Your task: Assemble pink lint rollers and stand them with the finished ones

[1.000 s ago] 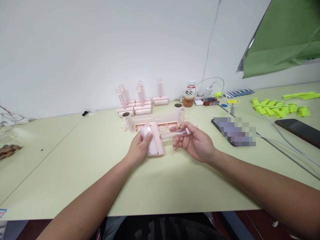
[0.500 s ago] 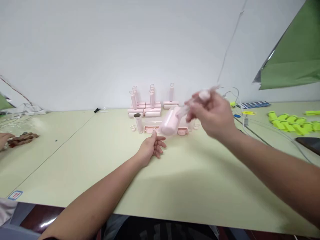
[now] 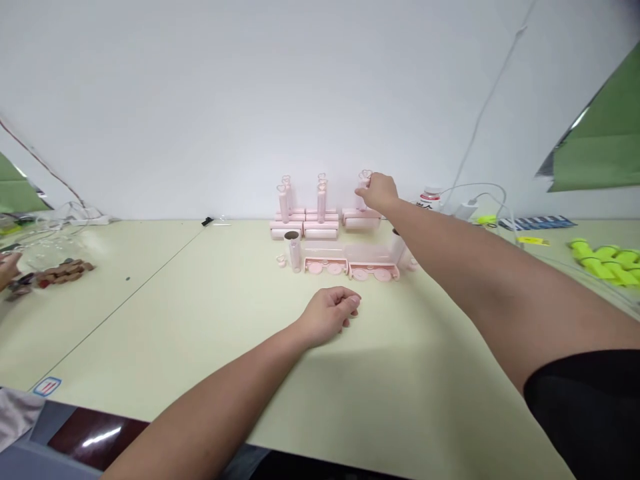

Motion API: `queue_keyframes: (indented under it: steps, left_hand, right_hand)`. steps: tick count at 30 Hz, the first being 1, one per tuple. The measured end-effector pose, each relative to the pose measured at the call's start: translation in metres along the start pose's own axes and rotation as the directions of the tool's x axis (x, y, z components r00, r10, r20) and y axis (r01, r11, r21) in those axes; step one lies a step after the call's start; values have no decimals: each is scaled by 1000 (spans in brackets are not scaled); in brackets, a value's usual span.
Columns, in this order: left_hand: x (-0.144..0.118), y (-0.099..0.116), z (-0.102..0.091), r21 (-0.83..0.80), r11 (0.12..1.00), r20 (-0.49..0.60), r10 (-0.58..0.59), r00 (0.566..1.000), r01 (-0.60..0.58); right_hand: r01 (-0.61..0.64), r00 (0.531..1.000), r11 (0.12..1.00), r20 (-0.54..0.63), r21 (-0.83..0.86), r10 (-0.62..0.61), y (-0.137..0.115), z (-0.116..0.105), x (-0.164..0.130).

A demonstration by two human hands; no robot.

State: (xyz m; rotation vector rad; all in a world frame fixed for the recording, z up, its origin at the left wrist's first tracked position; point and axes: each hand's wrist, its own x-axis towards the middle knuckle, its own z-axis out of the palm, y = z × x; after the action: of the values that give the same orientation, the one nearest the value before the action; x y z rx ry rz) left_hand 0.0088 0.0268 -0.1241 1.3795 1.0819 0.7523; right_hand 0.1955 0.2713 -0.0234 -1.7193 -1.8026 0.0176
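My right hand [image 3: 379,192] is closed around the handle of a pink lint roller [image 3: 365,176] with a heart-shaped loop, in the back row by the wall. Its fingers hide part of that handle. Nearer me, my left hand [image 3: 330,315] rests on the table with its fingers curled and nothing visible in them. Just beyond it lie open pink roller cases [image 3: 325,266] with round discs inside. Other upright lint rollers [image 3: 321,200] stand to the left of my right hand.
A pink tube [image 3: 295,253] stands left of the cases beside a small heart-loop part [image 3: 281,261]. Behind my right forearm are a white bottle [image 3: 430,198] and cables. Yellow-green pieces [image 3: 605,263] lie far right. At far left, another person's hand [image 3: 9,269] is near brown pieces [image 3: 67,271].
My right hand has carried the pink lint roller away from me to the back row. My left hand has drawn back from the cases, and its fingers have curled.
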Motion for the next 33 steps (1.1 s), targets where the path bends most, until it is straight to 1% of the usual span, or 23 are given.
queue_keyframes:
  steps: [2, 5, 9, 11, 13, 15, 17, 19, 22, 24, 26, 28, 30, 32, 33]
  left_hand:
    - [0, 1, 1, -1, 1000, 2, 1, 1000, -1]
    - [-1, 3, 3, -4, 1000, 1, 8, 1000, -8]
    - [-3, 5, 3, 0, 1000, -6, 12, 1000, -12]
    - [-5, 6, 2, 3, 1000, -4, 7, 1000, -7]
    - [-5, 7, 2, 14, 1000, 3, 8, 1000, -8]
    - [-5, 7, 2, 30, 999, 7, 13, 1000, -13]
    - [-4, 7, 2, 45, 999, 5, 18, 1000, -18]
    - [-3, 6, 2, 57, 998, 1, 23, 1000, -23]
    - [-2, 5, 2, 67, 997, -6, 32, 999, -32]
    - [-3, 5, 1, 73, 997, -8, 38, 999, -37]
    - [-3, 6, -1, 82, 996, -6, 45, 999, -44]
    - [-4, 6, -1, 94, 994, -4, 50, 999, -50]
    - [-5, 7, -2, 106, 993, -5, 52, 999, -51]
    - [-5, 6, -3, 113, 992, -6, 51, 999, -50]
    - [-5, 6, -3, 114, 992, -5, 50, 999, -49]
  right_hand:
    - [-64, 998, 997, -4, -35, 64, 2, 11, 2]
    - [-107, 994, 991, 4, -74, 108, 3, 21, 3]
    - [-127, 991, 985, 35, -117, 132, 4, 24, 2]
    - [-128, 988, 982, 67, -141, 139, 4, 18, 2]
    - [-124, 984, 978, 106, -168, 143, 5, 7, 1]
    - [-112, 978, 974, 152, -198, 144, 10, -10, 0]
    - [-96, 963, 967, 223, -236, 150, 16, -29, -4]
    - [-86, 934, 957, 313, -277, 175, 23, -49, -14]
    - [-46, 860, 940, 466, -338, 210, 29, -69, -36]
    - [-1, 807, 931, 550, -366, 217, 30, -73, -53]
    - [20, 794, 928, 570, -372, 211, 29, -71, -67]
    - [21, 798, 932, 567, -363, 203, 28, -64, -76]
    - [20, 806, 937, 560, -349, 192, 27, -59, -79]
    - [25, 826, 941, 537, -338, 171, 25, -59, -76]
    - [31, 843, 942, 515, -333, 154, 24, -62, -73]
